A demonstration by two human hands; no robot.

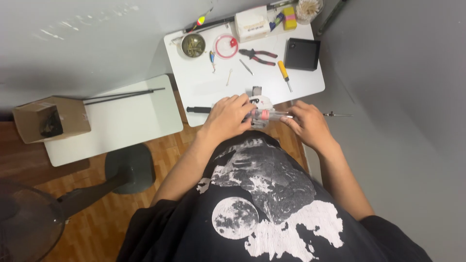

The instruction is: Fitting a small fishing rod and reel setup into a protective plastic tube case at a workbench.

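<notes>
My left hand point(227, 116) and my right hand point(307, 123) both grip a thin fishing rod point(268, 115) held level across the near edge of the small white table point(204, 87). Between the hands sits a silver-and-red reel part on the rod, with a pale reel body behind it. The rod's black butt point(196, 109) sticks out to the left of my left hand, and its fine tip point(337, 115) runs right past my right hand.
On the table lie red-handled pliers point(258, 55), a yellow-handled screwdriver point(284, 73), a black square box point(302, 54), a round tin of small metal bits point(193, 45), a line spool point(225, 46) and a white box point(251, 25). A second white table point(121, 121) with a cardboard box point(51, 118) stands left.
</notes>
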